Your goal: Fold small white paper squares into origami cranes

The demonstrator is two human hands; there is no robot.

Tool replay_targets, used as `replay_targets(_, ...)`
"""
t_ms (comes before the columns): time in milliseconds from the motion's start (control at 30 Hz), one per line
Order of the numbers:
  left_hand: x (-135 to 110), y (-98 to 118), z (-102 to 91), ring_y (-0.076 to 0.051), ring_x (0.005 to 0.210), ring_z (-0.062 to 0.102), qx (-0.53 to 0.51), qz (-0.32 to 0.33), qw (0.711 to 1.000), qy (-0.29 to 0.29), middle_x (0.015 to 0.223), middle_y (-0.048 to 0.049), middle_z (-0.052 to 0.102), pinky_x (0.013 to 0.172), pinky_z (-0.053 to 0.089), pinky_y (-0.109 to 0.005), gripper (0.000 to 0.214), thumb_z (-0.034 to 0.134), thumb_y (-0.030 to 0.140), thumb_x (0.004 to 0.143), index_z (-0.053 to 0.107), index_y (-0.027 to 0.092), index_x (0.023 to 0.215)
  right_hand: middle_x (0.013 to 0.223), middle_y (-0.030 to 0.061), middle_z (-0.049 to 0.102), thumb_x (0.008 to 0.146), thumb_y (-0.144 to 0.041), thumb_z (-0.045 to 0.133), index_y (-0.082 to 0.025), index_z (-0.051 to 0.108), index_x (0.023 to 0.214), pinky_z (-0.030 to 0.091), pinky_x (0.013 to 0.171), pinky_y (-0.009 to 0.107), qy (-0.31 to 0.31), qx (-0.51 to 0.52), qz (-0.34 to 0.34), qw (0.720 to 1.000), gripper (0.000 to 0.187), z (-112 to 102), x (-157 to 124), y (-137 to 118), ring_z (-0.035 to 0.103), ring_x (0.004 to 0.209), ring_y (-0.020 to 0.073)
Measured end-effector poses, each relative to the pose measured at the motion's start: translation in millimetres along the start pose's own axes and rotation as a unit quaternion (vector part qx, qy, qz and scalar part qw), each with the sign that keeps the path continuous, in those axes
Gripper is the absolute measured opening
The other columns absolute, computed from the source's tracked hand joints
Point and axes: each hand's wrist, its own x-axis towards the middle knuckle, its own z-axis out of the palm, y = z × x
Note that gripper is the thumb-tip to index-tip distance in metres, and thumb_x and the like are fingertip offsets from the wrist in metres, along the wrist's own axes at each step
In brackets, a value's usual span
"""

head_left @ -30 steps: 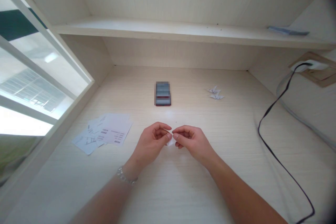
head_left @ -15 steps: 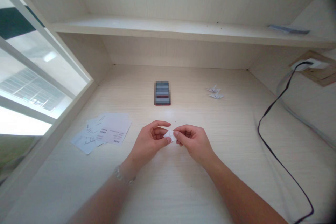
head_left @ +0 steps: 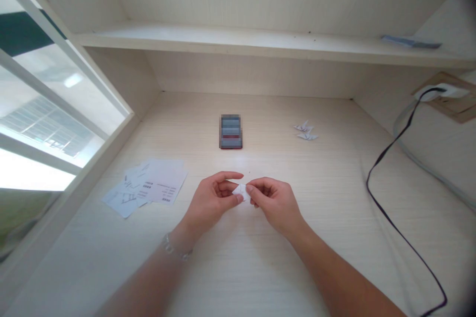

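Observation:
Both hands meet just above the pale wooden desk (head_left: 238, 267), pinching one small folded piece of white paper (head_left: 241, 191) between them. My left hand (head_left: 213, 198) grips its left side with thumb and fingers curled. My right hand (head_left: 273, 200) pinches its right side. A thin bracelet sits on my left wrist. Most of the paper is hidden by the fingertips.
A phone (head_left: 231, 132) lies flat behind the hands. Several printed paper slips (head_left: 148, 187) are spread to the left. Small folded paper pieces (head_left: 305, 131) lie at the back right. A black cable (head_left: 394, 158) runs from a wall socket (head_left: 444, 93) down the right side. A shelf (head_left: 260, 44) spans above.
The hands have drawn slightly closer together and the folded paper has turned up between the fingertips, showing more of it than a second ago. Nothing else has moved.

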Motion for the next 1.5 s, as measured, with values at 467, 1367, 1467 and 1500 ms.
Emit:
replay_targets(467, 4.1, -4.0, 0.2, -0.011, 0.065, 0.058, -0.024, 0.004, 0.999, 0.028, 0.072, -0.0022, 0.063, 0.063, 0.049, -0.025, 0.023, 0.06, 0.02, 0.074, 0.061, 0.013, 0.096, 0.057, 0.0006, 0.059, 0.076, -0.03, 0.058, -0.016, 0.067, 0.078, 0.04, 0.048, 0.023, 0.004, -0.012, -0.013, 1.0, 0.017, 1.2, -1.1, 1.2, 0.051, 0.052, 0.0116)
replay_targets(1367, 3.3, -9.4, -1.2, -0.011, 0.068, 0.059, 0.064, 0.096, 0.988, 0.106, 0.074, -0.0014, 0.064, 0.062, 0.045, -0.021, 0.025, 0.066, 0.02, 0.071, 0.056, 0.016, 0.093, 0.066, 0.0034, 0.062, 0.077, -0.036, 0.058, -0.014, 0.061, 0.074, 0.044, 0.052, 0.024, -0.065, 0.073, 0.05, 0.994, 0.022, -9.1, 7.6, 3.7, 0.054, 0.055, 0.0114)
replay_targets(1467, 3.9, -8.8, -2.9, -0.011, 0.069, 0.059, 0.067, 0.101, 0.985, 0.123, 0.075, -0.0008, 0.063, 0.063, 0.046, -0.021, 0.024, 0.066, 0.021, 0.07, 0.056, 0.016, 0.092, 0.067, 0.0038, 0.062, 0.078, -0.04, 0.056, -0.014, 0.06, 0.074, 0.045, 0.052, 0.025, -0.052, 0.078, 0.063, 0.994, 0.026, -12.4, 10.1, 2.5, 0.055, 0.055, 0.0115)
replay_targets(1500, 4.1, -8.7, -3.3, -0.011, 0.069, 0.059, 0.068, 0.101, 0.985, 0.126, 0.075, -0.0007, 0.062, 0.064, 0.046, -0.021, 0.024, 0.067, 0.021, 0.07, 0.056, 0.017, 0.091, 0.066, 0.0035, 0.061, 0.078, -0.04, 0.055, -0.014, 0.06, 0.074, 0.044, 0.052, 0.024, -0.052, 0.069, 0.059, 0.995, 0.026, -12.8, 10.5, 2.5, 0.054, 0.055, 0.0113)
